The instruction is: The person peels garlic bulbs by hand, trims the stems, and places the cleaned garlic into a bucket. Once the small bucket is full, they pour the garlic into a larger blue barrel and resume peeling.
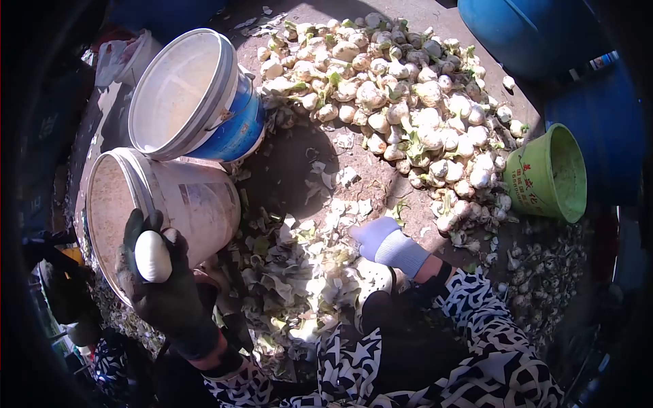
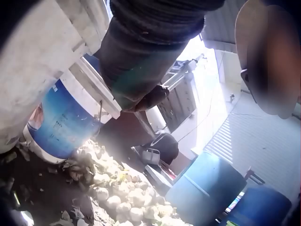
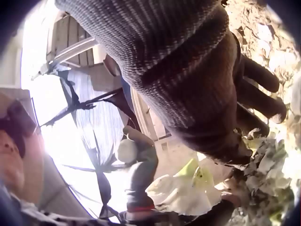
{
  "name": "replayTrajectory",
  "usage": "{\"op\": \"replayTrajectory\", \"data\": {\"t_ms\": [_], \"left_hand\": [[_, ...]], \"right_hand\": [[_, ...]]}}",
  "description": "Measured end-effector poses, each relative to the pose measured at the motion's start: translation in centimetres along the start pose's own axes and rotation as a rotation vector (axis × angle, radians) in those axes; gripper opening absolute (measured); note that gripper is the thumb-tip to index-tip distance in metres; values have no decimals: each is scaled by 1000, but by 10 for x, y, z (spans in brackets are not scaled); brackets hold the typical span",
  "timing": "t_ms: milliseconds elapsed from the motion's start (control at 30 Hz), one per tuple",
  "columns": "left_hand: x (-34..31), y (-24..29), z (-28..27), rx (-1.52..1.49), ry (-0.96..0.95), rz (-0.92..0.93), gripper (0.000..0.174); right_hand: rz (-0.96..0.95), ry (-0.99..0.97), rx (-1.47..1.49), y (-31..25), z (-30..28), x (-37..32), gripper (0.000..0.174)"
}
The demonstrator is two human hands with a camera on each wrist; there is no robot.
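My left hand point(image 1: 166, 289), in a dark glove, grips a peeled white bulb point(image 1: 152, 256) right at the rim of a tilted white bucket point(image 1: 204, 204). The right wrist view shows that same bulb point(image 3: 128, 150) held up in the dark-gloved left hand point(image 3: 141, 172). My right hand point(image 1: 374, 234), in a pale glove, reaches down over the litter of husks point(image 1: 292, 265) on the ground. Its fingers point(image 3: 256, 96) are spread and hold nothing. A large pile of unpeeled bulbs point(image 1: 408, 102) lies beyond it.
A blue and white bucket point(image 1: 204, 102) stands tipped behind the white one and also shows as the blue bucket point(image 2: 66, 122). A green bucket point(image 1: 551, 173) sits right of the pile. Blue barrels point(image 1: 517, 30) stand at the far right. Patterned trousers point(image 1: 462, 347) fill the foreground.
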State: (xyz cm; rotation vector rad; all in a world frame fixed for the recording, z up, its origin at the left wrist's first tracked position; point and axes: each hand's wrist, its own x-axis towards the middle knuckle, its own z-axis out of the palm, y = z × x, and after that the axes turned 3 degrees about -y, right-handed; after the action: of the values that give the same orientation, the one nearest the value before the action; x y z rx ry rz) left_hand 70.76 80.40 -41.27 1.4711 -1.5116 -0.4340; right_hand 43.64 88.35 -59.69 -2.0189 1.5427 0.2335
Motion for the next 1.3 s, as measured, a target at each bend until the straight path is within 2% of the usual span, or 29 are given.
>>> {"op": "replayTrajectory", "data": {"t_ms": [33, 67, 100, 133, 167, 200, 233, 267, 300, 333, 367, 400, 433, 500, 533, 633, 667, 700, 767, 800, 833, 900, 967, 1033, 1100, 1167, 1200, 1267, 1300], "left_hand": [[18, -2, -32, -514, 91, -97, 39], [34, -34, -72, 81, 112, 245, 39], [47, -39, -88, 683, 133, 581, 39], [48, -49, -96, 674, 143, 588, 39], [50, -44, -96, 633, 223, 439, 41], [50, -40, -95, 590, 297, 288, 44], [40, -46, -81, 317, 217, 187, 47], [24, -50, -64, 46, 134, 85, 50], [12, -14, -22, -113, -15, 180, 60], [-9, -25, 3, -299, -150, 31, 69], [-19, -6, 30, -231, -344, -64, 67], [-36, -3, 57, -416, -469, -138, 66], [-52, -9, 78, -307, -582, -101, 67], [-74, -14, 115, -151, -700, 151, 82], [-81, -12, 127, -113, -757, 152, 89], [-98, -14, 146, -349, -672, -6, 88], [-97, -13, 142, -250, -608, 83, 82], [-95, -10, 137, -242, -608, 79, 82], [-90, -9, 127, -191, -608, 100, 78], [-88, -11, 124, -146, -608, 165, 77], [-85, -11, 121, -141, -602, 164, 77], [-81, -7, 115, 29, -589, 330, 76], [-80, -9, 110, 7, -575, 323, 76], [-80, -13, 105, -230, -617, 32, 79], [-73, -18, 99, -714, -693, -321, 93], [-67, -14, 87, -989, -827, -516, 87], [-67, -18, 83, -983, -826, -522, 87], [-72, -32, 77, -233, -946, -165, 72], [-76, -41, 77, -225, -946, -171, 72]], "right_hand": [[90, 123, 143, 21, -6, -3, 30], [235, 119, 119, 32, -39, -9, 19], [337, 306, 123, 51, -54, -12, 20], [461, 516, 122, 68, -68, -16, 29], [446, 758, -65, 97, -72, -12, 41], [613, 664, -245, 103, -95, -14, 52], [657, 533, -283, 113, -111, -13, 60], [631, 457, -262, 131, -109, -6, 60], [602, 384, -243, 146, -103, 1, 59], [580, 374, -148, 155, -102, 5, 58], [550, 360, -54, 162, -101, 11, 56], [466, 560, 38, 160, -89, 9, 52], [434, 501, 345, 126, -106, -3, 44], [183, 565, 1123, 111, -61, 9, 38], [169, 546, 1137, 90, -47, 9, 38], [-250, 791, 834, 18, -19, -3, 31], [-236, 888, 463, 12, -21, -7, 29], [-240, 885, 472, 10, -32, -8, 29], [-440, 806, 459, 9, -66, -10, 30], [-289, 748, 643, -6, -85, -16, 30], [-296, 745, 643, -14, -94, -15, 30], [-147, 584, 963, -25, -100, -13, 30], [-173, 632, 1094, -29, -93, -7, 26], [-295, 683, 929, -28, -91, -5, 21], [-304, 684, 850, -22, -92, -7, 19], [-413, 614, 722, -16, -88, -4, 18], [-381, 605, 886, -21, -92, -6, 17], [-406, 552, 1049, -20, -89, 4, 18], [-431, 499, 1203, -21, -88, 8, 18]]}}
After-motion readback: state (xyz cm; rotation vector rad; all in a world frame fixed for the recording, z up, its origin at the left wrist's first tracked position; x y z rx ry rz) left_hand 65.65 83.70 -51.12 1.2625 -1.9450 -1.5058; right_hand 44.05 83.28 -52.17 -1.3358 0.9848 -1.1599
